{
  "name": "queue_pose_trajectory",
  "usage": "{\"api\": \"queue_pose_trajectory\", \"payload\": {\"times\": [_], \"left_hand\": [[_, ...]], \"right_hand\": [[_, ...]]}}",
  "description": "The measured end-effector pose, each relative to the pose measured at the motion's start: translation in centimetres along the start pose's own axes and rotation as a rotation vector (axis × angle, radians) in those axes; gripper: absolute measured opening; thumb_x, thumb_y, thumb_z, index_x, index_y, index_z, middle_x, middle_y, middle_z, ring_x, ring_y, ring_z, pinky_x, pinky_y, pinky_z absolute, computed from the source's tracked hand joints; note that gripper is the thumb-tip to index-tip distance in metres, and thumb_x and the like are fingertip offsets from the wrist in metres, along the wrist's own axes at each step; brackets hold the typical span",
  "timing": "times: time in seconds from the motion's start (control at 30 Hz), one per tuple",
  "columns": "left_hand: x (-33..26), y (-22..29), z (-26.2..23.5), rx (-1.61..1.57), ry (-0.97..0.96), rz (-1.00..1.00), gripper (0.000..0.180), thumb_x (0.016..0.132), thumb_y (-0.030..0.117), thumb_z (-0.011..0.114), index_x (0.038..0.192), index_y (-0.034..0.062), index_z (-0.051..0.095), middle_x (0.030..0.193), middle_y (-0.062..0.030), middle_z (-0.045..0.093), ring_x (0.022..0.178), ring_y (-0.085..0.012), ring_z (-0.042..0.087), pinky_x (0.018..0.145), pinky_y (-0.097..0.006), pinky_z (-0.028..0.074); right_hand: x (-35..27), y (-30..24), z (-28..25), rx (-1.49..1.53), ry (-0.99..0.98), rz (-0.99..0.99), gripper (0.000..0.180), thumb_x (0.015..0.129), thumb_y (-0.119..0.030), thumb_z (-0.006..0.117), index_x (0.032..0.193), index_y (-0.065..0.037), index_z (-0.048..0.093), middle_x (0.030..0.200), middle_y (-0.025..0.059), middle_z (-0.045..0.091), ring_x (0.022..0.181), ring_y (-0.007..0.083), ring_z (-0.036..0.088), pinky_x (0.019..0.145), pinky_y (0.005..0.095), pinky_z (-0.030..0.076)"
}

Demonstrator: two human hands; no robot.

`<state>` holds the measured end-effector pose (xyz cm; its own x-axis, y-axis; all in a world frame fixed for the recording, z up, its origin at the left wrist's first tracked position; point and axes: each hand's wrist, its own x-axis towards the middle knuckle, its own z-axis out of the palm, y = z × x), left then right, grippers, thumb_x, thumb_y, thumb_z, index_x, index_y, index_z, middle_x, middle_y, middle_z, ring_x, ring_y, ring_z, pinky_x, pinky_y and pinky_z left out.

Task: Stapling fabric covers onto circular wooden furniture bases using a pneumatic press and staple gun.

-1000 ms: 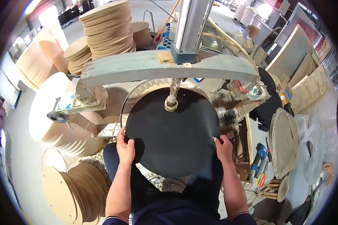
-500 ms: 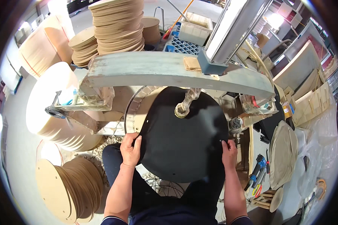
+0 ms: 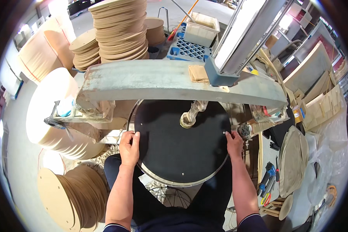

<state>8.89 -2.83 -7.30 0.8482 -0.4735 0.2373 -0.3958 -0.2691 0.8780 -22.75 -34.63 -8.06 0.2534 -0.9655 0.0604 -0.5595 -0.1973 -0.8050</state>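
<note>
A round black sheet (image 3: 178,152) lies flat on a round plate with a metal rim (image 3: 173,183) in front of me. It has a few small holes near its edge. My left hand (image 3: 129,147) is closed on the left edge of the sheet and rim, thumb on top and the other fingers partly hidden. On the opposite side, my right hand (image 3: 234,144) pinches the right edge, its thumb beside a small light hole. Over the sheet's far part hangs a plastic-wrapped rod (image 3: 193,112), below a thick grey crossbeam (image 3: 143,79).
A metal column (image 3: 239,42) rises from the beam. Tall stacks of tan discs (image 3: 120,31) stand behind; another disc stack (image 3: 73,197) lies near left. Blue-handled tools (image 3: 267,174) sit on the right-hand bench. A white bin (image 3: 203,29) rests on a blue pallet (image 3: 185,48).
The black sheet, tilted and off-centre before, now lies flat and centred within the rim. Both my hands have shifted, the left one outward and the right one slightly inward and farther away.
</note>
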Motion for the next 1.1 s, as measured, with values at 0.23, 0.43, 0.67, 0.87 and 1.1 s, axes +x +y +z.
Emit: {"api": "queue_pose_trajectory", "payload": {"times": [0.23, 0.43, 0.67, 0.87, 1.1], "left_hand": [[-0.4, -2.2, 0.2, 0.067, 0.056, 0.127, 0.015, 0.089, 0.006, 0.074, 0.099, 0.0004, 0.064, 0.119, -0.0210, 0.066, 0.114, -0.0379, 0.063, 0.103, -0.043, 0.050], [0.2, -0.4, 1.2, -0.042, 0.102, -0.013, 0.053, 0.099, 0.019, 0.077, 0.145, 0.0022, 0.056, 0.116, -0.0130, 0.067, 0.107, -0.0247, 0.066, 0.098, -0.037, 0.054], [0.1, -1.5, 1.4, -0.058, 0.174, -0.108, 0.051, 0.099, 0.006, 0.070, 0.148, 0.0072, 0.056, 0.108, -0.0075, 0.066, 0.088, -0.0174, 0.063, 0.081, -0.033, 0.055], [0.1, -1.1, 1.5, -0.112, 0.153, -0.118, 0.056, 0.094, -0.002, 0.068, 0.148, 0.0075, 0.055, 0.109, -0.0052, 0.062, 0.085, -0.0142, 0.060, 0.079, -0.029, 0.054], [0.3, -1.1, 1.6, -0.133, 0.155, -0.092, 0.050, 0.098, 0.005, 0.069, 0.147, 0.0044, 0.056, 0.104, -0.0040, 0.061, 0.085, -0.0128, 0.058, 0.079, -0.028, 0.052]], "right_hand": [[0.1, 0.4, 0.3, -0.003, 0.011, -0.010, 0.027, 0.100, -0.026, 0.073, 0.101, 0.001, 0.073, 0.080, 0.0082, 0.071, 0.073, 0.0166, 0.063, 0.073, 0.0338, 0.051], [0.9, 1.3, 0.4, 0.030, 0.001, 0.003, 0.029, 0.099, -0.028, 0.075, 0.106, 0.000, 0.075, 0.085, 0.0059, 0.073, 0.077, 0.0142, 0.064, 0.075, 0.0303, 0.051], [0.3, -0.2, 0.2, 0.012, -0.014, 0.078, 0.029, 0.100, -0.029, 0.075, 0.107, -0.001, 0.074, 0.084, 0.0034, 0.070, 0.077, 0.0117, 0.061, 0.075, 0.0291, 0.050], [0.6, 1.3, 0.6, 0.165, 0.026, 0.050, 0.028, 0.101, -0.028, 0.075, 0.102, 0.000, 0.072, 0.080, -0.0005, 0.066, 0.073, 0.0083, 0.054, 0.071, 0.0273, 0.046], [1.2, 0.7, 0.7, 0.095, 0.027, 0.073, 0.026, 0.100, -0.027, 0.075, 0.104, -0.001, 0.076, 0.078, -0.0010, 0.068, 0.072, 0.0079, 0.057, 0.070, 0.0270, 0.046]]}}
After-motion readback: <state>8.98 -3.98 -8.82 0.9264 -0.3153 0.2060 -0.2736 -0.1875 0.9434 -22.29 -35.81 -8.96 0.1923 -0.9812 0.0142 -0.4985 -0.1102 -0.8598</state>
